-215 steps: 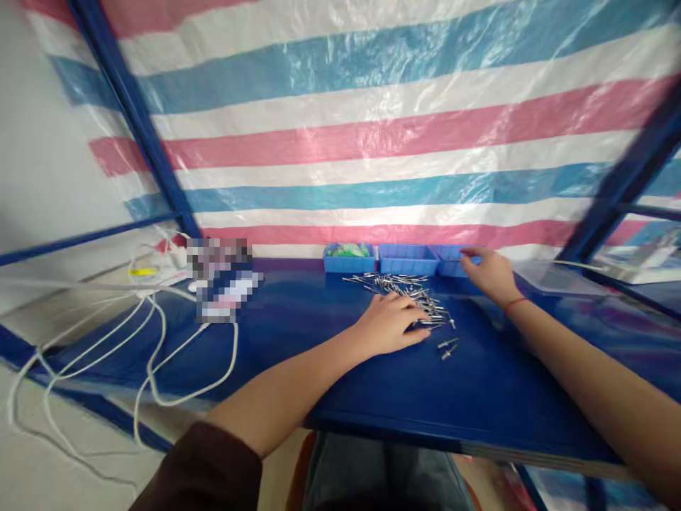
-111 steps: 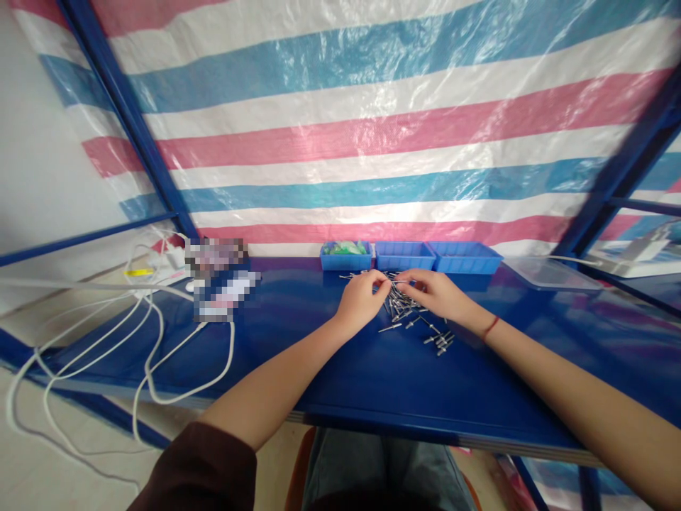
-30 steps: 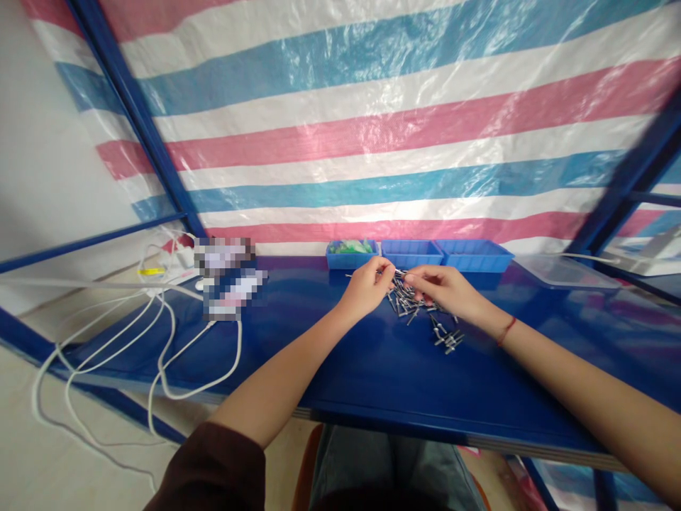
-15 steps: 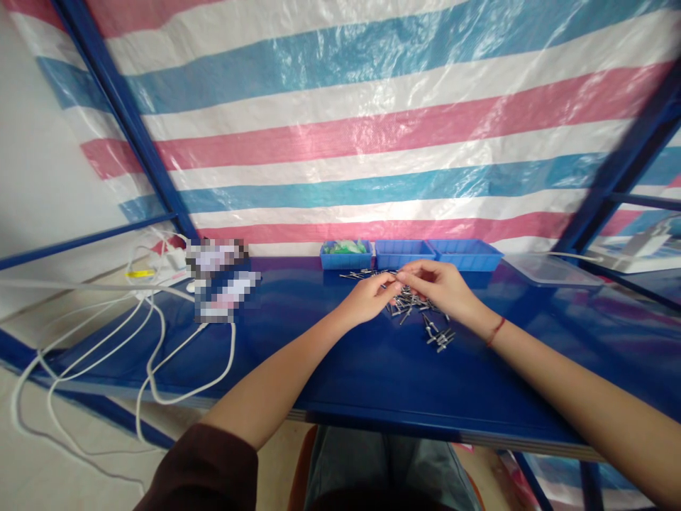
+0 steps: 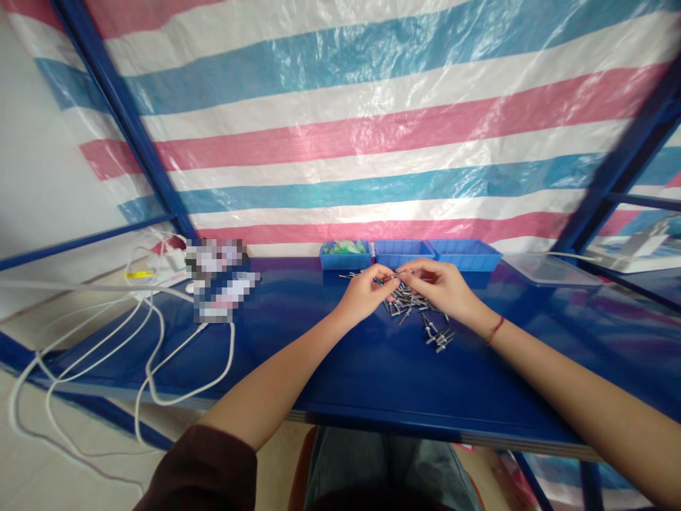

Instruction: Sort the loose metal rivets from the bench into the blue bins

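Note:
My left hand (image 5: 367, 292) and my right hand (image 5: 437, 282) meet fingertip to fingertip above a heap of silver pop rivets (image 5: 407, 301). Both are closed in a pinch on one thin pop rivet (image 5: 396, 275), mostly covered by the fingers. Part of the heap is hidden behind the hands. Closer to me, right of the heap, lies a small separate group of pop rivets (image 5: 438, 336) with thin pins and thicker bodies.
Along the back of the blue table (image 5: 362, 376) stand a blue bin with green-and-white contents (image 5: 345, 255) and two more blue bins (image 5: 405, 252). A clear plastic lid (image 5: 550, 270) lies to the right. White cables (image 5: 154, 355) and blurred-out items (image 5: 226, 294) occupy the left.
My left fingers have shifted slightly at the pinch, and more of the thin metal piece shows between the fingertips. The heap, the separate group and the bins have stayed put.

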Motion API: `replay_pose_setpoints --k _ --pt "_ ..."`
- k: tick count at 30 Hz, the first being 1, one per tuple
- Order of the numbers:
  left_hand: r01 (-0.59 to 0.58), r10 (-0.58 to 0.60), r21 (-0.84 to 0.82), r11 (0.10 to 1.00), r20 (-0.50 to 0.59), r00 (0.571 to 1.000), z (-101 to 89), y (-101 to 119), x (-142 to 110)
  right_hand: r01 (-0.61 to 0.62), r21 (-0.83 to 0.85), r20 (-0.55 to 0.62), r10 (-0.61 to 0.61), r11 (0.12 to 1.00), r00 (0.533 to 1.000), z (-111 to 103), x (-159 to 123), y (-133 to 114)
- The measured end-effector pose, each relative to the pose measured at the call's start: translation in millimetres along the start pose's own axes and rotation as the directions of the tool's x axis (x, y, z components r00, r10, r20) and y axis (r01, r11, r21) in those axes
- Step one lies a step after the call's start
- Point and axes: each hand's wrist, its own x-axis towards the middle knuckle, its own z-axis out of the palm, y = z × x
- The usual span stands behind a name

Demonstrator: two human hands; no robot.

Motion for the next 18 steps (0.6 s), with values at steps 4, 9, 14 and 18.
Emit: replay_pose_setpoints --k 4,9,14,18 --pt "-0.017 0.018 0.027 0.999 -0.050 0.999 -1.7 3 0 0.028 -0.035 -0.009 -0.028 0.999 1.000 -3 1 2" --pt "-0.015 0.022 0.102 0.995 -0.066 0.998 -2.3 3 0 -0.029 0.032 0.023 0.029 0.999 0.999 -4 2 3" --pt "-0.120 0.104 0.312 0.943 0.067 0.992 -0.4 3 -4 -0.240 -0.008 -0.279 0.228 0.971 0.933 -23 14 36" --pt "-0.396 0.259 0.406 0.824 0.351 0.900 8.4 11 -14 -0.404 -0.196 -0.520 0.254 0.894 0.815 -59 24 82"
